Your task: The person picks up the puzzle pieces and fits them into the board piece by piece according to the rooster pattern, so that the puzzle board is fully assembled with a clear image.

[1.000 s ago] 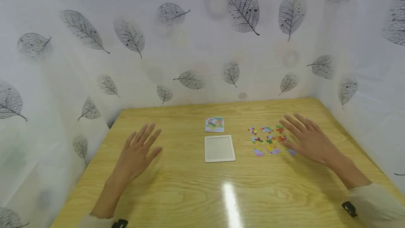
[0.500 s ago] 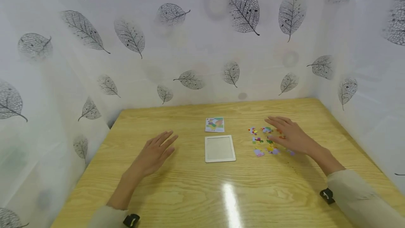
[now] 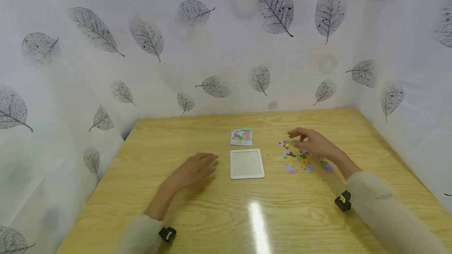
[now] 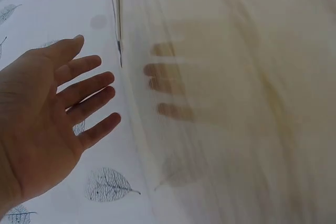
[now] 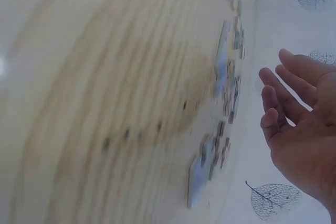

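Note:
In the head view a square white frame [image 3: 247,177] lies at the middle of the wooden table, with a small picture card [image 3: 241,137] behind it. Loose colourful jigsaw pieces [image 3: 290,169] are spread to the frame's right. My right hand [image 3: 316,144] hovers over the back pieces with fingers slightly bent and hides some of them. In the right wrist view that hand [image 5: 302,114] holds nothing. Left of the frame, my left hand [image 3: 192,171] hangs over the table, fingertips near the frame's edge. The left wrist view shows its fingers [image 4: 89,85] spread and holding nothing.
White curtains [image 3: 226,50] with a leaf print stand behind and at both sides of the table [image 3: 197,214]. Black wrist devices [image 3: 167,234] sit at both sleeves. A bright light reflection lies on the table's front part.
My left hand has moved right towards the white frame. My right hand has moved left over the jigsaw pieces, its fingers bending more. The pieces, frame and card stay in place.

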Demonstrator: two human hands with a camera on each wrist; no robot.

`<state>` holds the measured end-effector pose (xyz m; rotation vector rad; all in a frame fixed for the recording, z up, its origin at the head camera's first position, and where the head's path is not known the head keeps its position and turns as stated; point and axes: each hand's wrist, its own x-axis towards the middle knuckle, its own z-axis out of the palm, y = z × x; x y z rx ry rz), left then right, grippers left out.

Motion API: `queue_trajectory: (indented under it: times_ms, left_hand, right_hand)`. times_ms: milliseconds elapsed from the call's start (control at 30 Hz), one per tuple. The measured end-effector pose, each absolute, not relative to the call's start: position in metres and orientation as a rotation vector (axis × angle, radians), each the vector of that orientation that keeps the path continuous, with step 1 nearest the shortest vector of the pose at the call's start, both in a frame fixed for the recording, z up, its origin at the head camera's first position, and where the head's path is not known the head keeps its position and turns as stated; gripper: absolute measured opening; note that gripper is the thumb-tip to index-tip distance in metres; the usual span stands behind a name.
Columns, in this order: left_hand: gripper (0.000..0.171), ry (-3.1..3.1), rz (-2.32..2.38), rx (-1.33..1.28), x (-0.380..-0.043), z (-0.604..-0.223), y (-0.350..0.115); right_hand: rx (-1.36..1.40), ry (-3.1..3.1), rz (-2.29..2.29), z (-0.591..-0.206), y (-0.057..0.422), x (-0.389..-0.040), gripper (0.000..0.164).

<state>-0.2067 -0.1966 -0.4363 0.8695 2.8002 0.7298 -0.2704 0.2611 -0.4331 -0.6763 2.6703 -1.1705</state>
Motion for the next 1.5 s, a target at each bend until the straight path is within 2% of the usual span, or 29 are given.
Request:
queue_trajectory:
  times_ms: [333, 667, 967, 1200, 1500]
  left_hand:
    - [0.058, 2.652, 0.814, 0.856, -0.224, -0.442, -0.165]
    - [0.085, 2.660, 0.662, 0.797, -0.229, -0.442, -0.146]
    - [0.081, 2.687, 0.576, 0.765, -0.228, -0.438, -0.140]
    - [0.082, 2.694, 0.569, 0.768, -0.230, -0.441, -0.140]
    - [0.082, 2.692, 0.530, 0.763, -0.235, -0.445, -0.140]
  right_hand:
    - [-0.588, 2.565, -1.242, -0.444, 0.238, -0.283, 0.033]
    - [-0.457, 2.637, -1.180, -0.450, 0.230, -0.287, 0.031]
    - [-0.408, 2.678, -1.190, -0.450, 0.230, -0.291, 0.028]
    - [-0.378, 2.699, -1.170, -0.451, 0.230, -0.295, 0.033]
    - [-0.428, 2.744, -1.101, -0.449, 0.226, -0.295, 0.020]
